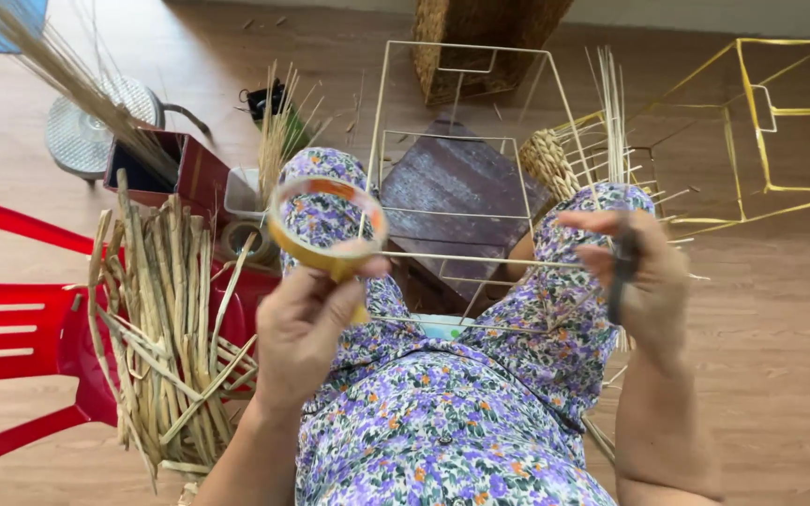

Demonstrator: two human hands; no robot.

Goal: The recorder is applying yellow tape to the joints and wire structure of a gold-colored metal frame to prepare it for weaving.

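Observation:
My left hand (304, 328) holds up a roll of yellowish tape (326, 228) over my left knee. A strip of tape runs from the roll to the right along the near bar of a pale wire frame (469, 155) that rests across my knees. My right hand (637, 272) grips a dark, slim tool, probably scissors (622, 267), at the frame's right corner above my right knee. I sit in a purple flowered garment (442, 412).
A bundle of dried reeds (166, 319) lies on a red plastic chair (21, 328) at left. Thin straw stalks (278, 131) stand in a container. A dark wooden block (457, 183), a woven basket (480, 42) and a yellow wire frame (771, 122) sit on the wooden floor.

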